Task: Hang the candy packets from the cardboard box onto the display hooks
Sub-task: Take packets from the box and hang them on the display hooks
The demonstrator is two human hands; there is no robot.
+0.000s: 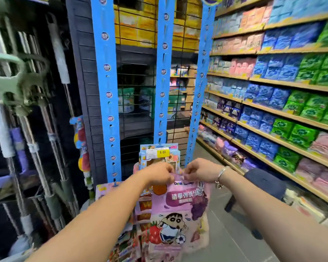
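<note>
A pink candy packet (178, 214) with a cartoon boy and a football hangs low in the middle. My left hand (159, 174) and my right hand (199, 172) both pinch its top edge, close together. Just behind my hands a light blue packet (159, 154) with a yellow price label hangs on the middle blue hook strip (164, 72). Two more blue hook strips stand beside it, the left strip (107, 82) and the right strip (202, 82), their hooks mostly bare. More packets (138, 210) hang lower left. The cardboard box is not in view.
A wire grid (138, 103) backs the strips, with yellow boxes behind it. Mop and broom handles (36, 129) crowd the left. Long shelves of blue, green and pink packs (282, 95) line the right. A dark stool (263, 182) stands on the grey floor at right.
</note>
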